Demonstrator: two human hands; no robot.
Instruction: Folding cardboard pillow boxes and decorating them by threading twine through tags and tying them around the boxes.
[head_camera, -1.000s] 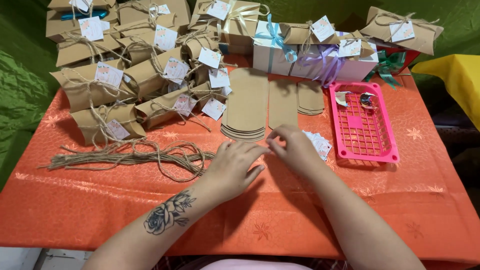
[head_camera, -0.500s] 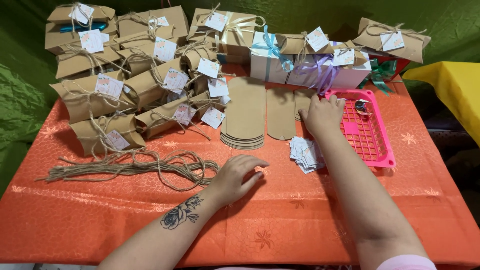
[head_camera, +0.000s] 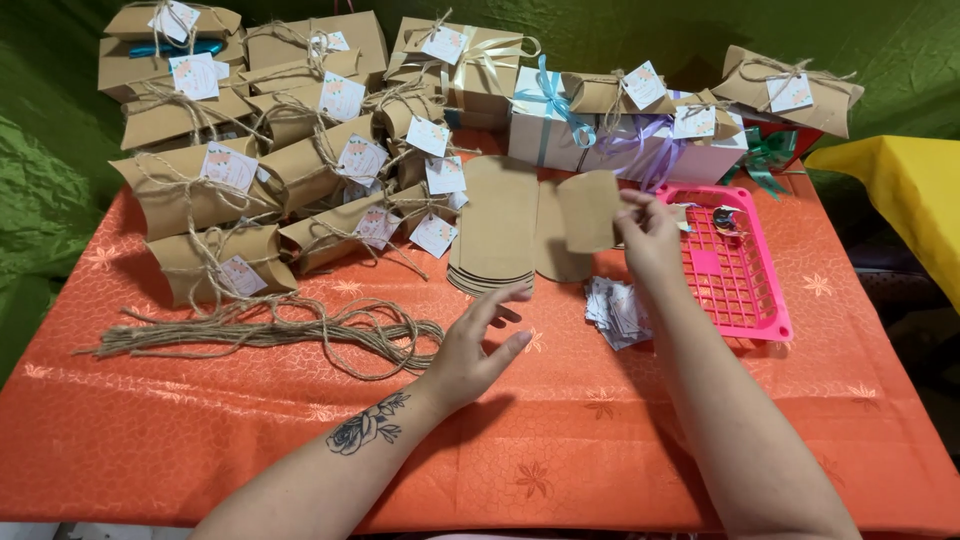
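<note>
The right hand (head_camera: 648, 232) at centre frame pinches a flat brown card blank (head_camera: 590, 210) above the stack of blanks (head_camera: 497, 230); the left hand (head_camera: 478, 345) hovers spread over the orange surface (head_camera: 600, 440). Twine (head_camera: 270, 332) lies at left

Bare tablecloth (head_camera: 560, 460) before stacked boxes (head_camera: 260, 170)

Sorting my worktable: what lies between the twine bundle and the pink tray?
In the head view: the left hand, the flat kraft box stack and a small tag pile.

One pink tray (head_camera: 735, 290), two flat-blank stacks (head_camera: 497, 225) — one twine bundle (head_camera: 270, 330), one tag pile (head_camera: 617, 308)
</note>
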